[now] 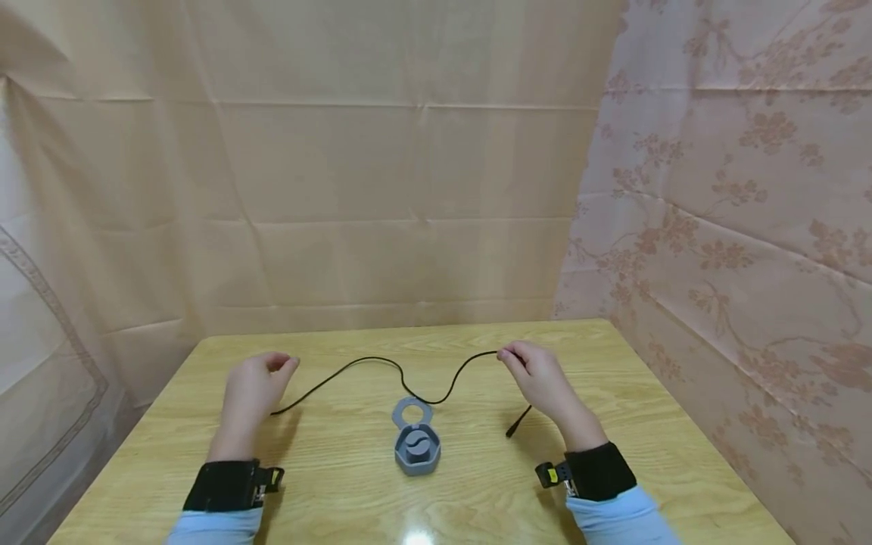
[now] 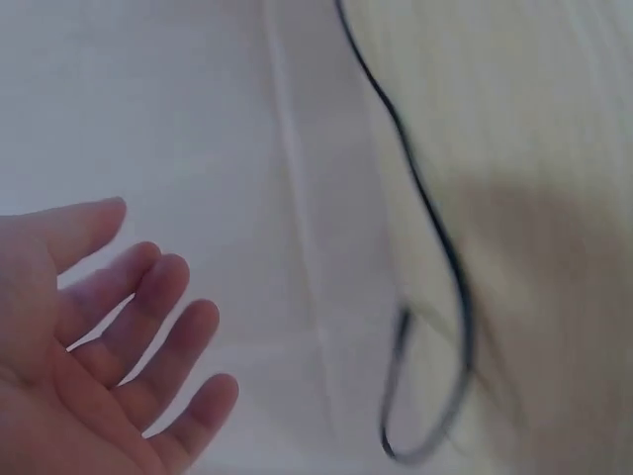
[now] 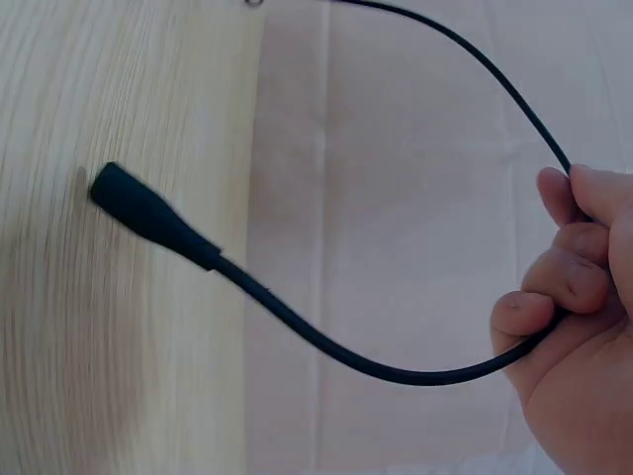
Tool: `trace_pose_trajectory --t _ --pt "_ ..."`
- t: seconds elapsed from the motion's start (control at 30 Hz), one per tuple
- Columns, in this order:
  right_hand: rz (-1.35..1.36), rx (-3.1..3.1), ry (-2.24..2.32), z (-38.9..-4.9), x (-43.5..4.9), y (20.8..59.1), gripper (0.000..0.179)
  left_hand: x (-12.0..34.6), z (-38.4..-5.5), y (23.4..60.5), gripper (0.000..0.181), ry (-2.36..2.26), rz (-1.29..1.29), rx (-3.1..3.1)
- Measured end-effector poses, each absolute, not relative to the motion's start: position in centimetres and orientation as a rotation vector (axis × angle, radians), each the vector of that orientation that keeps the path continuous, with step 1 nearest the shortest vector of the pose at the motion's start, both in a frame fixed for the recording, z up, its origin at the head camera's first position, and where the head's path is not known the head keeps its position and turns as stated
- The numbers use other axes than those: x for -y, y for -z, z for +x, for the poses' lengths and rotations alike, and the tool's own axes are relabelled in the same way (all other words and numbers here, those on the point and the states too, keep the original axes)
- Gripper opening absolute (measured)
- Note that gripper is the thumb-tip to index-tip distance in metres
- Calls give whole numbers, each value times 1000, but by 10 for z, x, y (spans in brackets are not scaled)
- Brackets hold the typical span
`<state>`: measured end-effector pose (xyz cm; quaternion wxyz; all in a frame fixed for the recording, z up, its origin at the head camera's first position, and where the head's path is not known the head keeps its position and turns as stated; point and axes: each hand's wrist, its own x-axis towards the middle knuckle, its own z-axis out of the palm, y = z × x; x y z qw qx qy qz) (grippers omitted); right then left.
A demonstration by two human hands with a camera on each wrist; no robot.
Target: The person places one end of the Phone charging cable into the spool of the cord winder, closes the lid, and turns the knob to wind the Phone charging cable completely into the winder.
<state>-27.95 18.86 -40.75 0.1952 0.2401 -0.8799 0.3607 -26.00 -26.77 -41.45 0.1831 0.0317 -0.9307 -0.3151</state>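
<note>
I see a thin, black, wavy cord (image 3: 406, 377). The right hand (image 1: 541, 378) pinches it near one end, and its fat black tip (image 3: 148, 211) sticks out below. The other end bends back like a hook near the left hand (image 1: 253, 387), not touching.

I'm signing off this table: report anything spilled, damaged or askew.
Nothing stands out: no spill or damage shows. The black cable curves smoothly from the right hand, the grey container sits upright, and the bright patch on the table looks like glare.
</note>
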Motion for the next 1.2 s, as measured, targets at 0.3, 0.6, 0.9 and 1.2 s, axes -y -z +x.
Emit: trace_pose_trajectory --t 0.3,0.6,0.9,1.2 --pt "834 2179 -977 -270 -157 404 7 193 -253 395 29 1099 -373 2457" --pt "1063 2043 -962 -262 -136 403 7 130 -241 401 27 1264 -868 2447" --pt "1234 1985 -927 -259 -128 403 9 114 -244 410 20 1429 -1048 2428" --pt "1312 1981 -903 -258 -131 402 9 120 -245 410 21 1424 -990 2442"
